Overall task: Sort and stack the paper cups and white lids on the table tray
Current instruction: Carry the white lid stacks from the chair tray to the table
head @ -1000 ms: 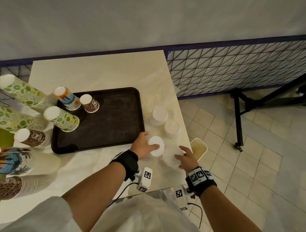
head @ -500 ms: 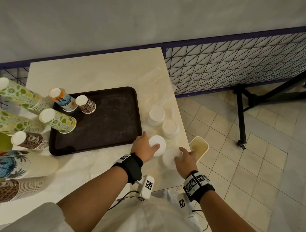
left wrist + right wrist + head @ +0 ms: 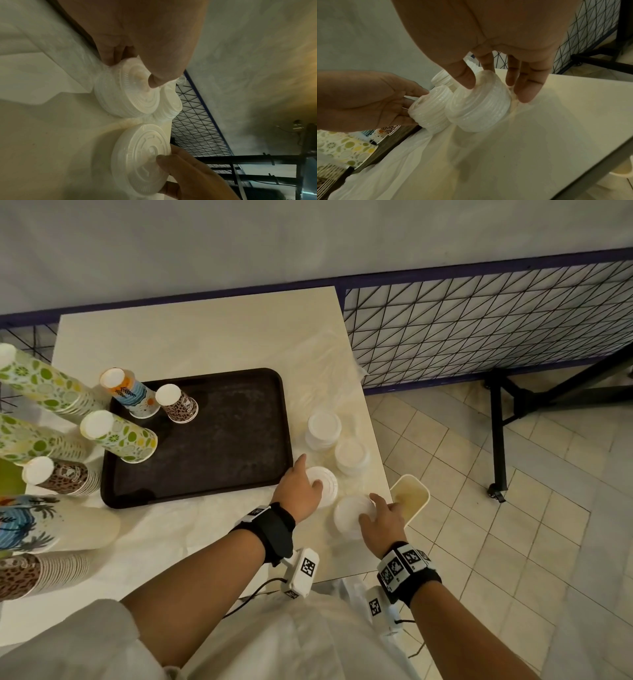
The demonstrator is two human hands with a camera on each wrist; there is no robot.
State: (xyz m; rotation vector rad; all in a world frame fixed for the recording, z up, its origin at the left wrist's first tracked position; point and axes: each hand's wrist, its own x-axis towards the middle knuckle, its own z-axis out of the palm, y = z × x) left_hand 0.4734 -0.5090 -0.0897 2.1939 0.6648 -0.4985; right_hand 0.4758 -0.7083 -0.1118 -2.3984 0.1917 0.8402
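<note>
A: Status check. Your left hand (image 3: pixel 298 486) has its fingers (image 3: pixel 418 92) curled round a short stack of ribbed white plastic lids (image 3: pixel 323 483) on the cream bench (image 3: pixel 191 337), just right of the dark brown plastic tray (image 3: pixel 205 440). Your right hand (image 3: pixel 382 520) fingers (image 3: pixel 526 86) wrap a second, wider white lid stack (image 3: pixel 351 517) near the bench's right edge.

B: Risks?

A: Both stacks look loose, so squeeze unevenly and I'd expect lids to fan out or slide apart. The right stack sits close to the edge, with a cream plastic bin (image 3: pixel 411 496) below; a nudge outward likely drops lids off.

B: Surface?

A: Thin crinkled clear plastic sheet (image 3: pixel 419 155) under the lids; it could drag with them. Two more white lid piles (image 3: pixel 325 428) behind. Patterned paper cup stacks (image 3: pixel 118 436) sit on the tray's left and beside it. Grey wall, black wire-mesh barrier (image 3: pixel 479 320), tiled floor.
</note>
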